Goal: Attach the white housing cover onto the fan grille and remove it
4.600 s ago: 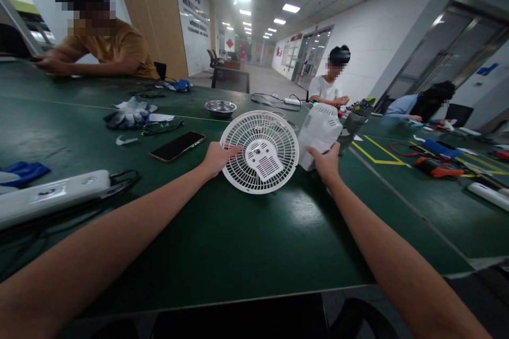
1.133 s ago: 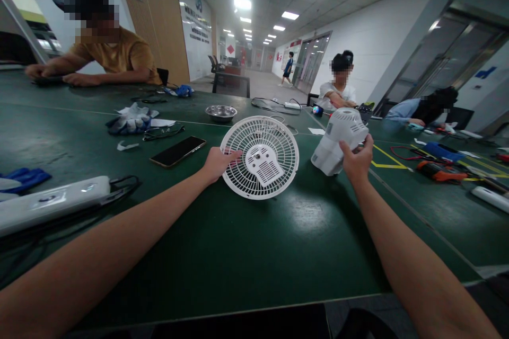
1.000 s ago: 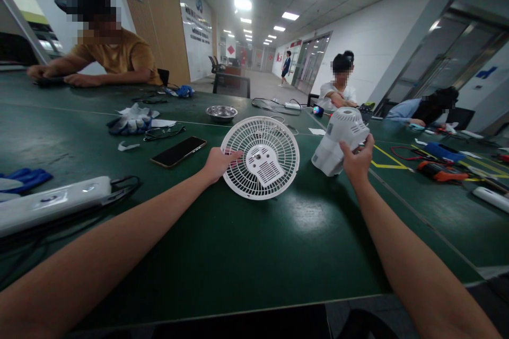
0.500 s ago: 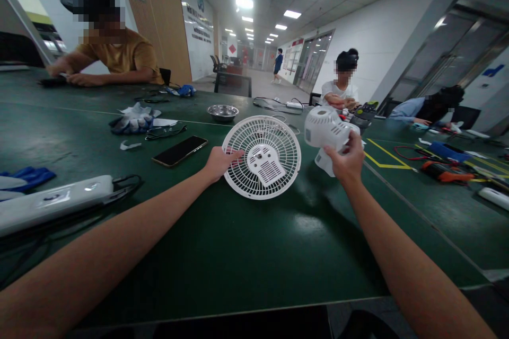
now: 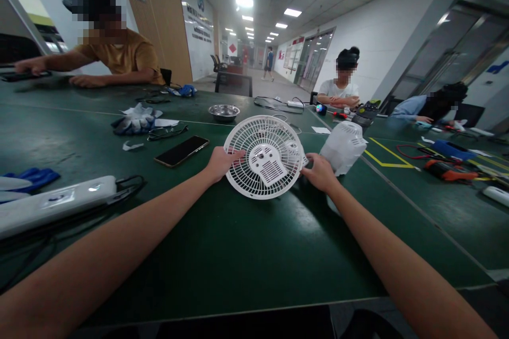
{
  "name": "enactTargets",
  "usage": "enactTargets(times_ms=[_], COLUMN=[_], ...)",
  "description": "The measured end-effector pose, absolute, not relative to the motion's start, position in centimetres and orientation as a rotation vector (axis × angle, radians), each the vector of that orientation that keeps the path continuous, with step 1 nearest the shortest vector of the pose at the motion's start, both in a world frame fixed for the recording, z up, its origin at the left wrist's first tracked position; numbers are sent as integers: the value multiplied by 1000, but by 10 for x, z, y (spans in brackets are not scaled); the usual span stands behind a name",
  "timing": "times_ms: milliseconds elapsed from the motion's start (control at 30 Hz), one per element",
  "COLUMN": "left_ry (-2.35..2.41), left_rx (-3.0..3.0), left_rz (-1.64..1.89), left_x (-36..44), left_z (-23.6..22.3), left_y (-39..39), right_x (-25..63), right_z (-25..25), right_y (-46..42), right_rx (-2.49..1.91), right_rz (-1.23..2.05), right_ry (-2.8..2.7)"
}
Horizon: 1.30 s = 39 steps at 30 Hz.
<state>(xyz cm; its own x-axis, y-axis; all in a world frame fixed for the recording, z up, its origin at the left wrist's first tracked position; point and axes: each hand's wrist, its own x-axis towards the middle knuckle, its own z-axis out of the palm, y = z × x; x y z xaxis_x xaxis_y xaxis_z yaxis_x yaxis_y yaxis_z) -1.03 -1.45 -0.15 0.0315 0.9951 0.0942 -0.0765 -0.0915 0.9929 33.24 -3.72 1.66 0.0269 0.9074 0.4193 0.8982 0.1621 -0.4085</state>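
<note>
A round white fan grille (image 5: 264,167) with a slotted centre plate is held tilted above the green table. My left hand (image 5: 222,163) is closed on its left rim, thumb across the ribs. My right hand (image 5: 318,170) pinches at the grille's right edge, where a small white part shows between the fingers. Just behind my right hand is the white plastic fan housing (image 5: 345,143), vents at its top. My wrist covers part of the housing, and its lower end shows faintly below.
A phone (image 5: 182,150), gloves (image 5: 135,119) and a power strip (image 5: 59,204) lie to the left. A metal bowl (image 5: 224,112) sits behind the grille. At right are an orange-black tool (image 5: 449,169) and a blue case (image 5: 449,151). Several people sit around the table.
My right hand has let go of the fan housing and moved left to the grille's edge. The housing is turned and lower, farther right. My left hand keeps its hold on the grille.
</note>
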Motion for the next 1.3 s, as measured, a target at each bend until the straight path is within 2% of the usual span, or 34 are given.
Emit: enactTargets(times_ms=[133, 233, 333, 500, 767, 833, 1000, 1300], left_ry=[1057, 1052, 1074, 1037, 1051, 1074, 1052, 1065], left_rx=[1255, 1252, 1246, 1214, 1215, 1208, 1227, 1228], left_rz=[1279, 1286, 1284, 1327, 1301, 1298, 1301, 1313], left_x=[-10, -11, -12, -10, -10, -11, -11, -10], left_z=[2, 1, -2, -7, -6, -6, -7, -3], left_y=[-19, -18, -14, -10, -11, -10, -9, -13], right_x=[366, 403, 433, 456, 472, 469, 424, 320], right_z=[37, 33, 16, -7, -8, -2, 20, -4], right_y=[-37, -28, -15, 5, 12, 7, -16, -29], right_rx=[-1583, -1495, -1617, -1607, -1652, -1662, -1422, -1397], right_rz=[-251, -473, -385, 8, -12, -90, -575, 196], right_ry=[-1533, -1228, -1088, -1121, -1072, -1087, -1205, -1849])
